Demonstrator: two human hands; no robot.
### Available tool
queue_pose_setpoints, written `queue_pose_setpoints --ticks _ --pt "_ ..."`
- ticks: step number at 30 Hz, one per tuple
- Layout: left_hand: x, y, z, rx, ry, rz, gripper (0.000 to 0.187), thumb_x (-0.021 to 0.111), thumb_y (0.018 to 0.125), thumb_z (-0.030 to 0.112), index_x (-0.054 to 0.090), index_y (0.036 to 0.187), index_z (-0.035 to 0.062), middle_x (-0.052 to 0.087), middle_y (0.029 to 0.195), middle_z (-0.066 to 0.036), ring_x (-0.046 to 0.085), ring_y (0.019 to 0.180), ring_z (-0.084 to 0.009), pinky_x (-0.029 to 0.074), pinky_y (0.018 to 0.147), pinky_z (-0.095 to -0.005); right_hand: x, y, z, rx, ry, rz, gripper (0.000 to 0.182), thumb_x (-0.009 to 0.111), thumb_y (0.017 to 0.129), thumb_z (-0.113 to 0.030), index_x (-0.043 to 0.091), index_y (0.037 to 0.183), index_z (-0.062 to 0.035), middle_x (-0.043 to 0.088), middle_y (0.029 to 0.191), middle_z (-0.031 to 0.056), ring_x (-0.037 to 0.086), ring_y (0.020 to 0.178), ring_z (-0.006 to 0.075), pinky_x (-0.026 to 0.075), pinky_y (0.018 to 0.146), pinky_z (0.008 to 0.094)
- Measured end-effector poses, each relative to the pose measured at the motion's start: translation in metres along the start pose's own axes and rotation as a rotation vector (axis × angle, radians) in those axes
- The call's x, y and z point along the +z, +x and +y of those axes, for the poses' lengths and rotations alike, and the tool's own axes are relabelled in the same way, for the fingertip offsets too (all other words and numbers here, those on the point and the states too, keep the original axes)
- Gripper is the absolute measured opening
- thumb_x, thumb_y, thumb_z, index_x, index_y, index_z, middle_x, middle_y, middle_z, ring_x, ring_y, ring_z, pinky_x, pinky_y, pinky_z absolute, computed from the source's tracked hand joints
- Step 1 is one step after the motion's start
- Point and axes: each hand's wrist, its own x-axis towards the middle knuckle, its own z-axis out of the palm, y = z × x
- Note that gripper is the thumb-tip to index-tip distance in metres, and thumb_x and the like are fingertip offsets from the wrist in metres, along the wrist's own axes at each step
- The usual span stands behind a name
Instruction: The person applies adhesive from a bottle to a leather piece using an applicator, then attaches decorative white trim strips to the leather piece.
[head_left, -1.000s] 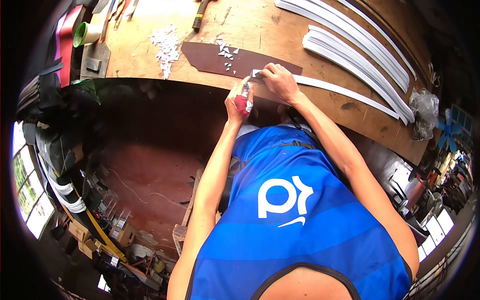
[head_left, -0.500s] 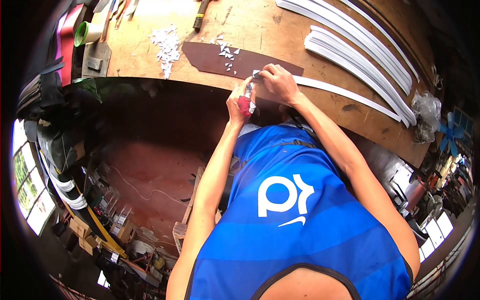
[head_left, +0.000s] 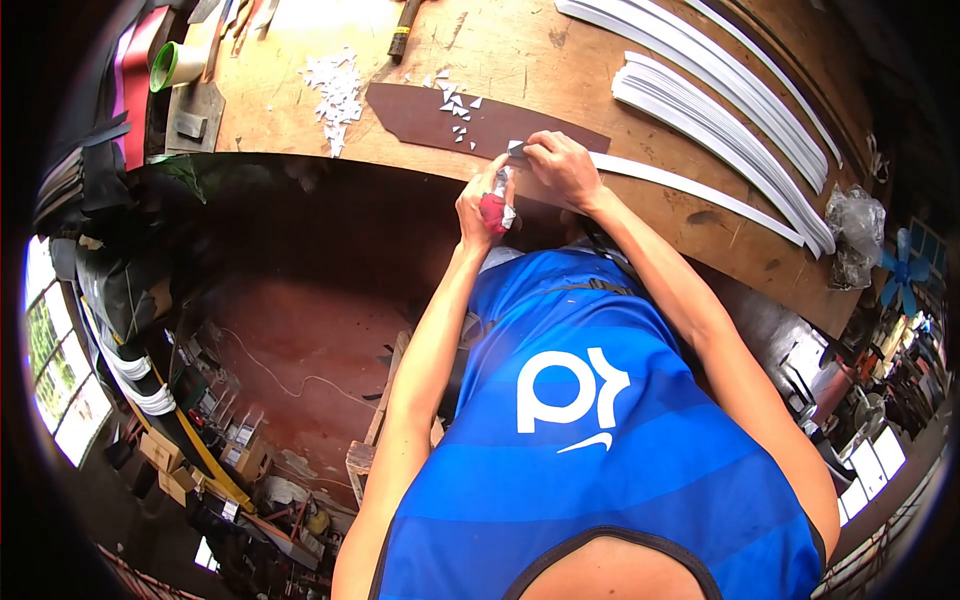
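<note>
White strip (head_left: 680,181) along the worktable (head_left: 740,247), rightward from right grip (head_left: 566,170)

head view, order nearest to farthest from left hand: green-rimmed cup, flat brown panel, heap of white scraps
1. Flat brown panel, just beyond the left hand
2. Heap of small white scraps, left of the panel
3. Pale green-rimmed cup, far left

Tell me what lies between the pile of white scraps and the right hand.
In the head view: a brown board, with a few white scraps on it.
</note>
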Motion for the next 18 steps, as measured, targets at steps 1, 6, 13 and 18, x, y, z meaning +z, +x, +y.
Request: queue_pose_setpoints --ticks 1,6,13,18 --pt "-0.0004 -0.0001 0.0002 0.006 -0.003 -0.001 0.036 0.07 0.089 0.017 0.066 0.125 0.0134 0.069 0.09 -0.021 0.07 0.08 -0.0365 0.056 0.071 -0.0414 0.0 -0.0001 -0.0001 0.0 0.001 -0.001 0.016 0.069 0.078 -0.01 0.068 0.093 -0.0064 0.063 0.102 0.0058 0.063 0.093 0.0233 0.053 0.083 0.0343" --pt "0.0001 -0.0004 0.0011 0.033 -0.02 0.026 0.037 0.07 0.089 0.017 0.066 0.126 0.0141 0.068 0.087 -0.02 0.069 0.077 -0.0362 0.055 0.068 -0.0416 -0.0023 0.0012 -0.0019 0.0 0.004 0.002 0.015 0.069 0.077 -0.01 0.067 0.092 -0.0064 0.063 0.101 0.0058 0.063 0.093 0.0231 0.054 0.082 0.0343" --pt "-0.0008 -0.0002 0.0021 -0.004 0.085 -0.056 0.029 0.067 0.094 0.013 0.067 0.121 0.003 0.071 0.096 -0.02 0.072 0.082 -0.0273 0.055 0.073 -0.0344 -0.0038 0.0032 -0.0025 -0.013 0.0 -0.004 0.011 0.068 0.078 -0.01 0.067 0.088 -0.0069 0.062 0.102 0.0061 0.063 0.094 0.0234 0.054 0.082 0.0344" --pt "0.0004 0.0007 0.0026 -0.022 0.062 -0.056 0.029 0.067 0.094 0.014 0.068 0.12 0.0024 0.072 0.096 -0.02 0.073 0.083 -0.0265 0.056 0.073 -0.0339 -0.0035 0.0035 -0.0015 -0.018 -0.003 -0.031 0.011 0.067 0.077 -0.011 0.066 0.087 -0.0071 0.062 0.103 0.0062 0.062 0.093 0.0239 0.054 0.081 0.0346"
